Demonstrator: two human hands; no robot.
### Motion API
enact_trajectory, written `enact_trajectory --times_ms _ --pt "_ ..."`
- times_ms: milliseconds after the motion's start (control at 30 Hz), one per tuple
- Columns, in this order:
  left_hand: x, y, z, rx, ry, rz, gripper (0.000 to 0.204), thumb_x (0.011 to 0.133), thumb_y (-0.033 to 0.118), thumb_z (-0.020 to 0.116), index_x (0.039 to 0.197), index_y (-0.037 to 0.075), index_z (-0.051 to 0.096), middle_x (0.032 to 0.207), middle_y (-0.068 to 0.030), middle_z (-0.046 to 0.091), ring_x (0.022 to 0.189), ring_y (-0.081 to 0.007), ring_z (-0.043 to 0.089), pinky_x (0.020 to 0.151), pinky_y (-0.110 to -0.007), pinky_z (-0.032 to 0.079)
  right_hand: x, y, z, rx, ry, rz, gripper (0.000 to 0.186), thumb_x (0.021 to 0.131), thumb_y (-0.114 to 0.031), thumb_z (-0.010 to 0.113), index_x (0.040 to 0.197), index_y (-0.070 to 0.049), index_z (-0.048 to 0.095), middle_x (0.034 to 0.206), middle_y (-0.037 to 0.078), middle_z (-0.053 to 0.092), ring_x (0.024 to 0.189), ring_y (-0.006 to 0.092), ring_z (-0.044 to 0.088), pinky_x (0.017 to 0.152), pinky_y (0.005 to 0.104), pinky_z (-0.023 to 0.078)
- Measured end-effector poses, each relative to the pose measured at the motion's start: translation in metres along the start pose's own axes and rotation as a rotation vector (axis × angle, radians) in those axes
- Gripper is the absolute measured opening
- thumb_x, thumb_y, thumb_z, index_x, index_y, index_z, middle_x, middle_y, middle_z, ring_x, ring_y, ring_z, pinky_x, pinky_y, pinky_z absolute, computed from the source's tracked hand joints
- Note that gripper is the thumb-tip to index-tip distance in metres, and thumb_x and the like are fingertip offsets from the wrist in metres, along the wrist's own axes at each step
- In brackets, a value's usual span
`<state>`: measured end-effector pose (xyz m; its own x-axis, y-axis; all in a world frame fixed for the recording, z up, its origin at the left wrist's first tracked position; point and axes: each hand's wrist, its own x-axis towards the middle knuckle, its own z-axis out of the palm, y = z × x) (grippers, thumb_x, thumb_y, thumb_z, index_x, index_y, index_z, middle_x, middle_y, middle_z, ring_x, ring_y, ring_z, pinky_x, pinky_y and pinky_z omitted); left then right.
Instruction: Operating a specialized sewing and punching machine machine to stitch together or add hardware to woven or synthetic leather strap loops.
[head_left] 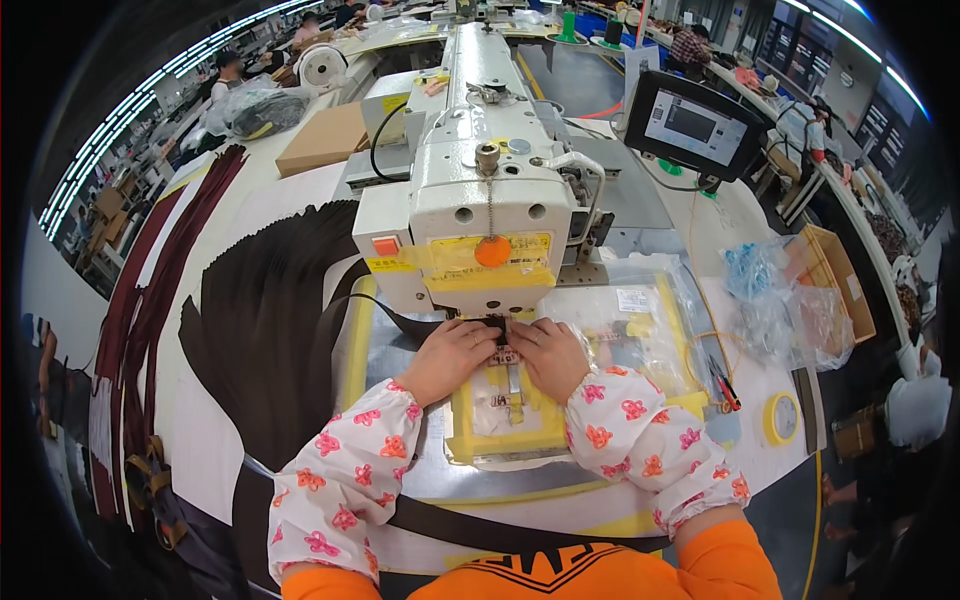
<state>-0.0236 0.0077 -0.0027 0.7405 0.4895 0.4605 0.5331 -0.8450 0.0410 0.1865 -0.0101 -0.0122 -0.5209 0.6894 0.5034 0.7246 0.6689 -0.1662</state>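
Both my hands meet under the head of a white industrial sewing machine [485,200]. With fingers bent and pressed together, my left hand [458,352] holds the end of a dark brown strap [405,322] at the needle area. My right hand [548,356] closes on the same strap end from the other side, its fingertips almost touching the left's. The strap end is mostly hidden by my fingers. From there the strap curves left to a large fanned pile of dark straps [275,320]. Below my fingertips lies a yellow-taped plate [510,430] with a small metal piece.
A screen [695,125] stands behind on the right. Snips [722,385], a yellow tape roll [780,417], plastic bags [785,300] and a cardboard box [838,285] lie right. Maroon straps [160,300] hang far left. Another dark strap [500,527] crosses before my body.
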Motion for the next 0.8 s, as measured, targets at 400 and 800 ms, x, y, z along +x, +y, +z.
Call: enact_trajectory --times_ms 400,800 --pt "0.003 0.0 -0.001 -0.045 0.079 -0.049 0.017 0.072 0.009 0.062 0.09 0.007 0.062 0.106 -0.0043 0.063 0.097 -0.0214 0.059 0.079 -0.036 0.047 0.002 0.007 0.005 -0.063 -0.007 -0.019 0.025 0.073 -0.012 0.056 0.096 -0.01 0.064 0.111 0.0 0.061 0.093 0.0181 0.053 0.078 0.0332 0.041" --pt "0.001 -0.01 0.011 -0.07 0.125 -0.231 0.014 0.076 0.008 0.061 0.089 0.01 0.067 0.088 -0.0046 0.068 0.08 -0.0229 0.064 0.066 -0.035 0.048 0.009 0.018 0.005 -0.011 -0.046 0.064 0.029 0.073 -0.009 0.056 0.1 -0.012 0.065 0.115 -0.002 0.061 0.099 0.0175 0.052 0.083 0.0345 0.04"
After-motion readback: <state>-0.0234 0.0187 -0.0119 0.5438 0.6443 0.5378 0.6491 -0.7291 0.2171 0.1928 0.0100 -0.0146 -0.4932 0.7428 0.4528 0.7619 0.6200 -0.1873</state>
